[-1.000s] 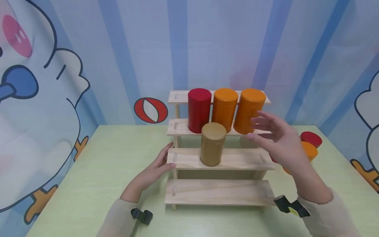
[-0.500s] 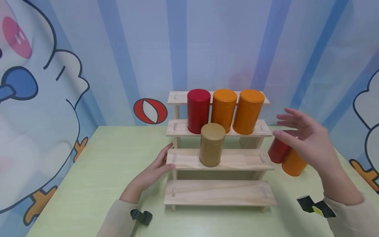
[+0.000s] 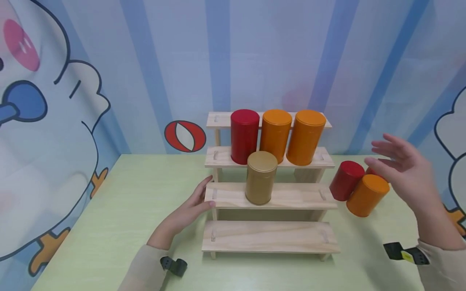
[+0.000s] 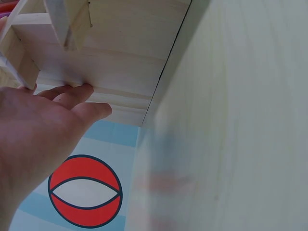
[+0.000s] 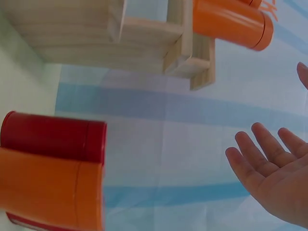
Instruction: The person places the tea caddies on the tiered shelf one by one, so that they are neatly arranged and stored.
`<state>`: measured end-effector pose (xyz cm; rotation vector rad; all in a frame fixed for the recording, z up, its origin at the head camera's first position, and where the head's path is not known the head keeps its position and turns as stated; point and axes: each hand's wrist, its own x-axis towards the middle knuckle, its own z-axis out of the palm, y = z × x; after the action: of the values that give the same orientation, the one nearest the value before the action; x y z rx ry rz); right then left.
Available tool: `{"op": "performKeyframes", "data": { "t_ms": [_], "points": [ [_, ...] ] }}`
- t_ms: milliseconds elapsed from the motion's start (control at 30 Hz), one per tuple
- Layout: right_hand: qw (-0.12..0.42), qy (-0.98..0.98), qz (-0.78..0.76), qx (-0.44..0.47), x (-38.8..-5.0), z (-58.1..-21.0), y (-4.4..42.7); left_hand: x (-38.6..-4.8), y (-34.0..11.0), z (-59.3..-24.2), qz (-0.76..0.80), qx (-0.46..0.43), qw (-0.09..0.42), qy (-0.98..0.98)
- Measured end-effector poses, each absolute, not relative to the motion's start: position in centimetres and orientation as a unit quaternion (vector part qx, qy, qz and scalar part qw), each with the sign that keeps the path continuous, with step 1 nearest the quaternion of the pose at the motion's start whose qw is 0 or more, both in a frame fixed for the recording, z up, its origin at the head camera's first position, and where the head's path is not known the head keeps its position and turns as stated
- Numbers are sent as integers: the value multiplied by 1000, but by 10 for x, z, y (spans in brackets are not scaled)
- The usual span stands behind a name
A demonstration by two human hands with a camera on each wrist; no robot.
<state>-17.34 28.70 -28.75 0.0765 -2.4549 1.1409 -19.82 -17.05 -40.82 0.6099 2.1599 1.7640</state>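
A stepped wooden display rack (image 3: 271, 236) stands on the table. My left hand (image 3: 185, 212) holds its left side, thumb at the front edge of a middle tier and fingers reaching behind; the left wrist view shows these fingers (image 4: 79, 96) against the wood. On that tier stands a gold tin (image 3: 261, 178). One tier higher are a red tin (image 3: 244, 137), an orange tin (image 3: 275, 135) and another orange tin (image 3: 306, 137). My right hand (image 3: 407, 173) hovers with nothing in it, thumb and fingers apart, near the loose tins right of the rack.
On the table right of the rack, a red tin (image 3: 347, 181) and an orange tin (image 3: 367, 196) stand close together. Another red tin (image 3: 375, 173) is mostly hidden behind them and the hand. A printed blue curtain (image 3: 174, 60) hangs behind the table (image 3: 145, 182).
My right hand has moved right, away from the rightmost orange tin on the rack, uncovering the loose tins. The left hand and the tins on the rack have stayed put.
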Motion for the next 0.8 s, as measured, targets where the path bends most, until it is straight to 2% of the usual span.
{"op": "performKeyframes", "data": {
  "t_ms": [233,800],
  "points": [
    [223,-890,396,-17,-173,-301,304,-199,-171,-409,609,212,141,751],
    [189,-882,412,-132,-177,-342,330,-199,-170,-408,609,210,140,752]
  ]
}}
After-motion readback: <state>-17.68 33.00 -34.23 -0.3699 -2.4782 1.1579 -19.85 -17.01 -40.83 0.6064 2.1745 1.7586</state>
